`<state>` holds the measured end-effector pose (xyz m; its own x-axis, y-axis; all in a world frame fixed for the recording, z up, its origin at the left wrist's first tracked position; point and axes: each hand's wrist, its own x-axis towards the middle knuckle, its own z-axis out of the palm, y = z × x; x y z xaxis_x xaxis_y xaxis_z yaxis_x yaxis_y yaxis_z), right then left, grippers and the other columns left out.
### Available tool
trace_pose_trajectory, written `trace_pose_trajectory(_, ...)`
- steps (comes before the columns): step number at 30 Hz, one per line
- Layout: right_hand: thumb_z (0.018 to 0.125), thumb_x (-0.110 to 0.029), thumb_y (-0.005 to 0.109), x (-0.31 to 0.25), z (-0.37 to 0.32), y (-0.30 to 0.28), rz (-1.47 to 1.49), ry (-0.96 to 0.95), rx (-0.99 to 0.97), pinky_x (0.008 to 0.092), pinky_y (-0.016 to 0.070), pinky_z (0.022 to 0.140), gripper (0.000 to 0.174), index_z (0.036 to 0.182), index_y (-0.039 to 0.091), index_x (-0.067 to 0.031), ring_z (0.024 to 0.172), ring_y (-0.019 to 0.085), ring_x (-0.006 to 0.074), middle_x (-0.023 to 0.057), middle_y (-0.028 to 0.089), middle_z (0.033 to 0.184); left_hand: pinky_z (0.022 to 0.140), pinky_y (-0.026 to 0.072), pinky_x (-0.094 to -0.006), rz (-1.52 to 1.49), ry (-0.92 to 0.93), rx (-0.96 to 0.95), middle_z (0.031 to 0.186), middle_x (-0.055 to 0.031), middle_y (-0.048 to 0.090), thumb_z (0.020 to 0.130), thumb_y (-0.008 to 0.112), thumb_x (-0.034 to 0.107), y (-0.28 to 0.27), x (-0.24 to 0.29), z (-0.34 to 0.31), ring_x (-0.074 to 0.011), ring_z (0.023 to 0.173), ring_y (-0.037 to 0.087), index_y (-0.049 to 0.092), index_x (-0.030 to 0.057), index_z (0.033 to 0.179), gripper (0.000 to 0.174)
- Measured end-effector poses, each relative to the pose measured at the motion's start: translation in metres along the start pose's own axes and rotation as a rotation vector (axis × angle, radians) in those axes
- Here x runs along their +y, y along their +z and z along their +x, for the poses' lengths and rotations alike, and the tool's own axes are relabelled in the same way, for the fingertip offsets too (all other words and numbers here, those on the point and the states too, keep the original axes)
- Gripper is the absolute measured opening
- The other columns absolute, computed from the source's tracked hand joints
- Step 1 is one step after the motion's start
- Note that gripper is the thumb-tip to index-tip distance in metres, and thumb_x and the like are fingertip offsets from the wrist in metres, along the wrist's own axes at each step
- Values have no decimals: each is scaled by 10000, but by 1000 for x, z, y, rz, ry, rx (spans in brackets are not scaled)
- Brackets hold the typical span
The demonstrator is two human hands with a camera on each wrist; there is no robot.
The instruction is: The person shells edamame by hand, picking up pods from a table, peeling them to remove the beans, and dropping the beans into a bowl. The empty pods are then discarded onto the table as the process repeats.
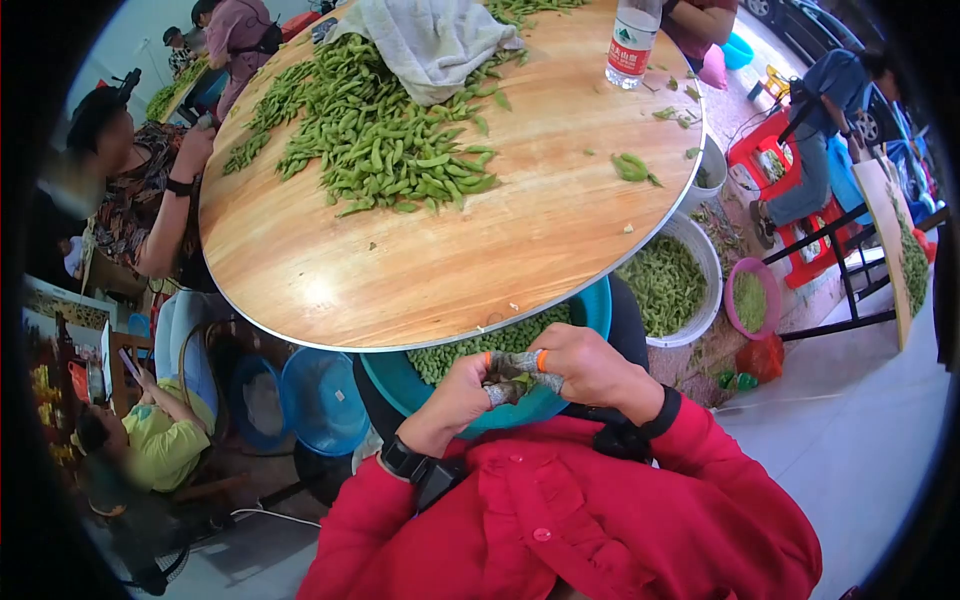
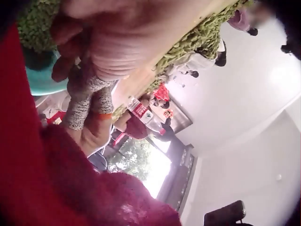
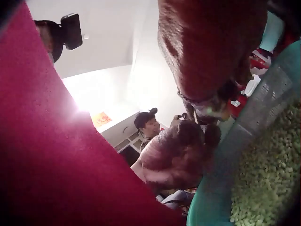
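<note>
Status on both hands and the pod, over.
Left hand and right hand pinching green pod. Both above teal basin. Table edge close ahead.

Grey speckled knit covers [image 1: 502,393] on digits of both your left hand [image 1: 450,402] and your right hand [image 1: 597,370]; orange edging [image 1: 541,360] shows on each side. Otherwise bare-handed. Back from your left fingers: black wrist strap [image 1: 404,460], watch-like, with a dark boxy unit [image 1: 438,486] just beside it. Back from your right fingers: plain black cuff band [image 1: 662,412]. Farther behind the fingers: long red sleeves [image 1: 735,480], then a matching red top [image 1: 640,530] with a ruffled front [image 1: 520,490] and round red buttons [image 1: 542,534]. Beyond the fingers: dark legwear [image 1: 629,322], detail unclear.
</note>
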<state>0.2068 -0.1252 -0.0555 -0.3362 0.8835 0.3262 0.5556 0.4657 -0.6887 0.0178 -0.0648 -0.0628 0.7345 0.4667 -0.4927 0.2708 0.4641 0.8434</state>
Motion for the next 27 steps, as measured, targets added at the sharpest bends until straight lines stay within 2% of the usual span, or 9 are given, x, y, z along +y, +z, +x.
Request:
trace_pose_trajectory(2, 514, 59, 533, -5, 2, -3, 47, 38, 69, 389, 414, 587, 320, 821, 574, -20, 707, 487, 326, 108, 529, 718, 527, 389, -174, -72, 53, 20, 761, -18, 607, 728, 585, -24, 3, 8, -6, -56, 649, 534, 573, 33, 956, 235)
trace_pose_trajectory(5, 616, 56, 551, -14, 10, -6, 70, 122, 157, 340, 424, 601, 297, 904, 578, -12, 709, 532, 259, 100, 559, 720, 597, 432, -201, -159, 181, 115, 782, -16, 603, 729, 594, -27, 9, 13, -10, -81, 702, 558, 571, 26, 970, 247)
trace_pose_trajectory(8, 737, -16, 575, -27, 17, -11, 426, 589, 124, 277, 432, 642, 243, 981, 570, -9, 750, 553, 151, 89, 587, 766, 634, 457, -234, 44, 405, 292, 792, -22, 608, 718, 620, -8, 8, 22, -12, -106, 728, 576, 579, 14, 952, 238)
trace_pose_trajectory(9, 802, -77, 566, -26, 18, -12, 504, 546, 135, 236, 425, 670, 207, 993, 563, 3, 776, 523, 83, 47, 597, 795, 634, 462, -244, 185, 463, 369, 788, -30, 614, 713, 628, -1, 10, 30, -17, -111, 728, 582, 585, 11, 937, 229)
trace_pose_trajectory(13, 818, -65, 532, -30, 26, -5, 846, 513, 161, 229, 425, 687, 186, 985, 564, 9, 780, 520, 78, 8, 596, 844, 617, 470, -260, 647, 625, 610, 761, -76, 627, 693, 651, 31, 15, 33, -17, -117, 691, 592, 602, 6, 875, 190)
trace_pose_trajectory(16, 824, -70, 527, -27, 28, -4, 921, 584, 125, 218, 420, 700, 181, 984, 565, 5, 789, 513, 66, -6, 588, 873, 597, 464, -253, 830, 776, 644, 736, -102, 622, 686, 655, 40, 14, 33, -13, -117, 661, 593, 607, 6, 851, 176)
trace_pose_trajectory(19, 824, -77, 535, -27, 30, -3, 954, 652, 178, 207, 413, 694, 164, 963, 572, 0, 773, 504, 54, -12, 582, 858, 608, 465, -248, 816, 813, 635, 743, -84, 626, 701, 649, 46, 15, 35, -14, -123, 662, 592, 599, 0, 846, 161)
trace_pose_trajectory(21, 823, -81, 541, -35, 36, -5, 993, 630, 256, 203, 408, 681, 143, 935, 580, -1, 747, 496, 48, -22, 579, 828, 595, 467, -248, 581, 693, 547, 729, -72, 619, 725, 633, 44, 13, 36, -14, -125, 650, 586, 587, 2, 856, 144)
trace_pose_trajectory(27, 828, -83, 539, -22, 28, 0, 979, 592, 192, 204, 405, 669, 103, 885, 587, -13, 731, 489, 44, -24, 577, 807, 472, 385, -193, -197, 339, 273, 652, -39, 569, 797, 576, 53, 5, 26, -7, -94, 550, 522, 550, 37, 886, 94)
